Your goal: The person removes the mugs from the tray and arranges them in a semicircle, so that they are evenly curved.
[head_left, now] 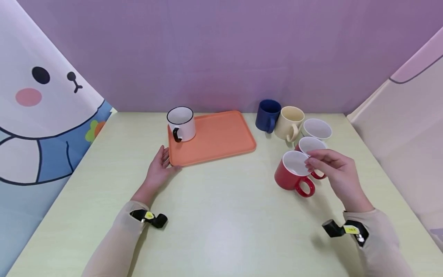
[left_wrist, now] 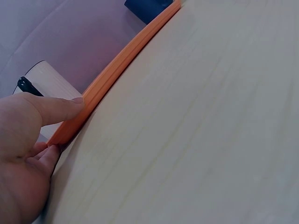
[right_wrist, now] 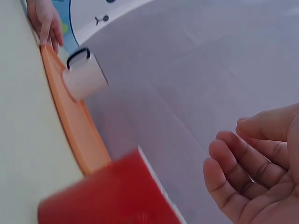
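Observation:
An orange tray point(head_left: 221, 134) lies on the table, and my left hand point(head_left: 160, 169) holds its near left corner. In the left wrist view the thumb point(left_wrist: 65, 108) lies against the tray's front edge while other fingers touch the corner. A white mug point(head_left: 183, 125) with black rim and handle stands on the tray's left end. My right hand point(head_left: 333, 171) hangs above the red mugs, fingers loosely bent and holding nothing. Below it are a front red mug point(head_left: 287, 175), white inside, and a second red mug point(head_left: 311, 144), partly hidden. The right wrist view shows a gap between fingers and red mug point(right_wrist: 107, 196).
Behind the red mugs stand a navy mug point(head_left: 266, 115), a cream mug point(head_left: 288, 121) and a white-lined cup point(head_left: 317, 129), its body mostly hidden. A purple backdrop point(head_left: 221, 54) rises at the table's far edge. Printed cloth point(head_left: 34, 127) hangs on the left.

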A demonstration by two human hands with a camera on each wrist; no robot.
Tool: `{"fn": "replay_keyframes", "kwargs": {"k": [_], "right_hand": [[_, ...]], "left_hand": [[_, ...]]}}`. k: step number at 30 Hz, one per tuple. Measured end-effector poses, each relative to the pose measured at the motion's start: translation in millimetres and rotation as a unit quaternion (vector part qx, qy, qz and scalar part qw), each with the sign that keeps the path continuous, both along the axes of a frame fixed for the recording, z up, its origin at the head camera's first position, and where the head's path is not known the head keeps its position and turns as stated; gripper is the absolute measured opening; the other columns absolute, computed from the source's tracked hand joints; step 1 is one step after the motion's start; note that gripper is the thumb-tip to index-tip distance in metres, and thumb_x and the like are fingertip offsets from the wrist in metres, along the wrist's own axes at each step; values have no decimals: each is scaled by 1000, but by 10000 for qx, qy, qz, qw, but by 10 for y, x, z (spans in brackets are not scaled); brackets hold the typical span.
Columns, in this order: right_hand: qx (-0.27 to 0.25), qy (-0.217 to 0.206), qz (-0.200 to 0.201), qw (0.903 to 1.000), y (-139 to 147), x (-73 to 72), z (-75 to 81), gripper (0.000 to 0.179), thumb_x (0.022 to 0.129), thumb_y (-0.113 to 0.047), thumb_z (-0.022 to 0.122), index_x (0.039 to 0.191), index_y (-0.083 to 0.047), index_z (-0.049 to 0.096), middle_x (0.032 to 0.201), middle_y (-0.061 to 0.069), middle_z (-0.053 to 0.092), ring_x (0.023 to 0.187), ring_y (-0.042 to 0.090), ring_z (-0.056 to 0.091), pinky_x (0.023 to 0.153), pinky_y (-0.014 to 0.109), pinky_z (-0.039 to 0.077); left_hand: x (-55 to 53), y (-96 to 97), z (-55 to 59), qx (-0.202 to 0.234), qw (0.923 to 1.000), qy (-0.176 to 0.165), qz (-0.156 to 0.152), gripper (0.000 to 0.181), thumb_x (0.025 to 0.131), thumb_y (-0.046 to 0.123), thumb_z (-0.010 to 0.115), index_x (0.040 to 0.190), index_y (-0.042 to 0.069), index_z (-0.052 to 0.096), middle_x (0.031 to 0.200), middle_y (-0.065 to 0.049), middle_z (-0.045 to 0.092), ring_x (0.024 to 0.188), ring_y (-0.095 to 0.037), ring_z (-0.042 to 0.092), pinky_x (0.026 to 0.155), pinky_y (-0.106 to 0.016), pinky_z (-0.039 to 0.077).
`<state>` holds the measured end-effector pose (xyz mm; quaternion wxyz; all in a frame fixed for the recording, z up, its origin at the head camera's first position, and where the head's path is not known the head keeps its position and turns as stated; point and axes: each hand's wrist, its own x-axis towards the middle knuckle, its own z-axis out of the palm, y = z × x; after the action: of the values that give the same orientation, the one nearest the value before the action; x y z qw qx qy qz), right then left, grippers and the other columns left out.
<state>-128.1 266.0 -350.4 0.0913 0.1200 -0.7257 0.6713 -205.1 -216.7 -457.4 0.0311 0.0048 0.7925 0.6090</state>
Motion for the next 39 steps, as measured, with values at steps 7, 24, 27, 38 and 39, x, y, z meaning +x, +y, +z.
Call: {"fn": "replay_keyframes", "kwargs": {"k": [7,24,27,38,39], "right_hand": [[287,-114,307,9990,-270,-111,97,21,93,1,66,114,1,71,98,1,73,87,13,68,80,19,57],[997,-244,1180,9877,-919,-378,92,25,92,2,67,117,8,66,94,4,72,80,20,68,77,25,59],[824,-367,1395,9861,-1042,-423,36,26,92,3,66,117,10,65,94,7,72,82,23,68,78,26,59],[683,-365,1731,9819,-1414,-614,-158,24,91,7,65,114,14,64,90,15,70,77,23,67,73,27,59],[691,-363,1736,9817,-1441,-634,-171,24,91,7,65,114,14,65,89,16,70,77,25,67,73,27,60]], "left_hand": [[2,14,32,-78,10000,26,19,101,90,-1,70,159,4,-5,163,-18,17,147,-33,26,118,-42,29],[7,0,45,-133,9999,-51,18,102,91,2,70,159,5,-6,164,-17,15,147,-32,25,119,-42,28],[8,0,43,-114,9999,-74,32,102,91,2,70,159,5,-6,164,-17,15,147,-32,26,119,-42,28],[4,11,22,-117,9999,-20,12,101,91,1,70,159,4,-5,163,-18,16,147,-34,26,118,-42,29],[2,9,20,-117,9999,-9,4,102,91,1,70,159,3,-5,163,-19,16,146,-34,26,118,-42,29]]}}
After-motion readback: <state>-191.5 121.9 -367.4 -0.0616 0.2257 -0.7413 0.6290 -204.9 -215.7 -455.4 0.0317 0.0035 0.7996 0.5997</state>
